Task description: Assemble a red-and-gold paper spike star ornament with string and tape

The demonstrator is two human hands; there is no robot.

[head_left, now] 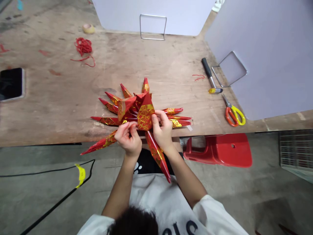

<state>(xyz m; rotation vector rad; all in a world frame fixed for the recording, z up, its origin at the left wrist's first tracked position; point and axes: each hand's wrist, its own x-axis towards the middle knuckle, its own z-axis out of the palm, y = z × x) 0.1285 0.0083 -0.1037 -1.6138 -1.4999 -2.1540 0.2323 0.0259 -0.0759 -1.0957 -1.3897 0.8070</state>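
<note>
A red-and-gold folded paper ornament (146, 117), with several pointed spikes fanning outward, lies at the table's near edge. Two of its spikes reach past that edge toward my body. My right hand (161, 129) is closed on the ornament's broad gold-patterned flap, thumb on the near face. Close by on the left, my left hand (128, 137) makes a pinch beside the ornament's middle. What sits between those fingertips is too small to make out. Upright folds and my fingers hide the ornament's centre.
On the wooden table (171, 68) are red cord (83, 46), a tape roll (88, 28), a phone (11, 84), a hammer (209, 73) and scissors (232, 112). White boards (274, 58) border the far and right sides. A red stool (227, 150) stands below, right.
</note>
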